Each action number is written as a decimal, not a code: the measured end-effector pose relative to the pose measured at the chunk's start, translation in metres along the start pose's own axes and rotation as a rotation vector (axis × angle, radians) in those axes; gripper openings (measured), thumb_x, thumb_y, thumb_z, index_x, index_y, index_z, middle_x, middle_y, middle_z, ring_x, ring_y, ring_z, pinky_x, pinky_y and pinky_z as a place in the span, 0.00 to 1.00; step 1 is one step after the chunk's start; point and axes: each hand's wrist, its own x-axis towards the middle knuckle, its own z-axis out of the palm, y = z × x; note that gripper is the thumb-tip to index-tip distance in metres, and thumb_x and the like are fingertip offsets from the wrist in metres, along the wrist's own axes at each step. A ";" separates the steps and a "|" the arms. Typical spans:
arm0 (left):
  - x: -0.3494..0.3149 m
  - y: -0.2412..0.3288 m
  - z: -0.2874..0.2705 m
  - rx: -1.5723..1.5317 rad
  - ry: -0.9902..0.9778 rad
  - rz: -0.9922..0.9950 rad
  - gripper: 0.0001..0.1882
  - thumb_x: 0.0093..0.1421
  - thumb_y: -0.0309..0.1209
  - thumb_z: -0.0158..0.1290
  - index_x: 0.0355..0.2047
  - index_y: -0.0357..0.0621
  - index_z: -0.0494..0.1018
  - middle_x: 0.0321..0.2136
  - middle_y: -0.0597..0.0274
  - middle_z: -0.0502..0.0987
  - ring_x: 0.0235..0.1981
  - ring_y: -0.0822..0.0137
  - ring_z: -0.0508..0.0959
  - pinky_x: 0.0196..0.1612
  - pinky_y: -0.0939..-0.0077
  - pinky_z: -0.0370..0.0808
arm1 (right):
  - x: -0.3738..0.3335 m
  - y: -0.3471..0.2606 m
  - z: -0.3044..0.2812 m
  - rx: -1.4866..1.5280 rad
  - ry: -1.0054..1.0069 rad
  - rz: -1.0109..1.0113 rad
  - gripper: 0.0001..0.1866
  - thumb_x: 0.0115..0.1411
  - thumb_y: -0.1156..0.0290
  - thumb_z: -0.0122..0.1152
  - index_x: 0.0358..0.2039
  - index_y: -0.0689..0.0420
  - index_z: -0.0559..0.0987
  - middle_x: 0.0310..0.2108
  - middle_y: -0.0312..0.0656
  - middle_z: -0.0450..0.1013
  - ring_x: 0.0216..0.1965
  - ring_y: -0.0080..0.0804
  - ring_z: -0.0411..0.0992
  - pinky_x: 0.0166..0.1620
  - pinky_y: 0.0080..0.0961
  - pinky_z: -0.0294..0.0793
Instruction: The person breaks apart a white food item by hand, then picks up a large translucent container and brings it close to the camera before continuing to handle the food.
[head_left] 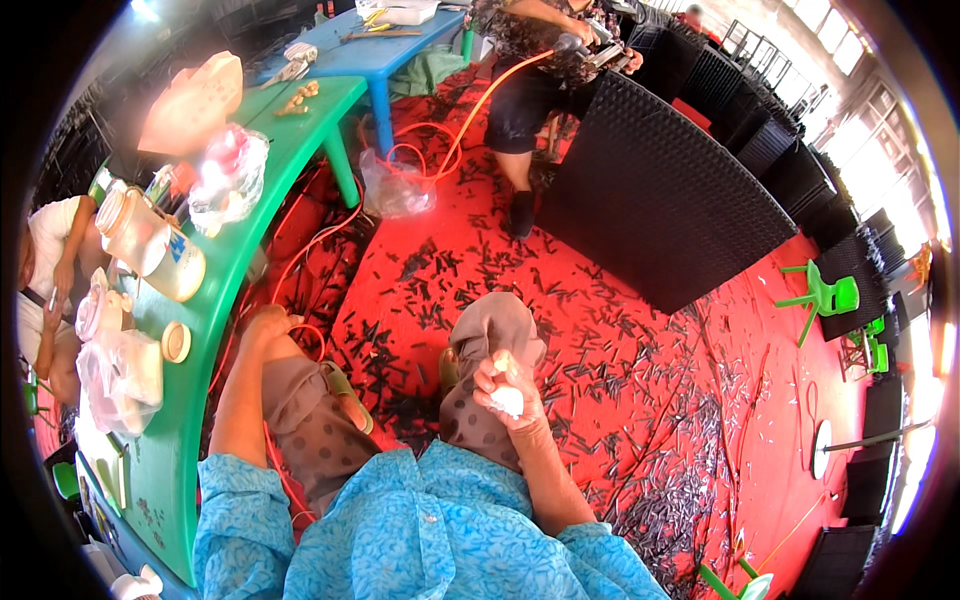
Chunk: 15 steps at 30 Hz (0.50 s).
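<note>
Red floor, littered w/ short dark offcuts, takes up most of the view; on it stands a big black woven panel, looks stiff and bulky, best gripped by an edge w/ both hands. Long green surface runs along the person's left, carrying a clear plastic jar and crumpled clear bags. Thin orange hose snakes across the floor toward a co-worker at the top; prob. flexible, light. Left hand rests on the left knee, curled, near the hose; can't tell if it grips anything. Right hand sits on the right knee, closed round a small white wad, seemingly soft, light, crushable; a fingertip pinch should do.
</note>
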 end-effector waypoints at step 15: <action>0.000 -0.001 0.004 -0.023 0.112 0.004 0.26 0.43 0.51 0.53 0.21 0.35 0.75 0.26 0.50 0.76 0.33 0.57 0.76 0.41 0.68 0.69 | 0.001 -0.001 -0.003 0.002 -0.015 0.014 0.08 0.53 0.66 0.55 0.32 0.52 0.69 0.28 0.36 0.61 0.29 0.26 0.60 0.28 0.22 0.62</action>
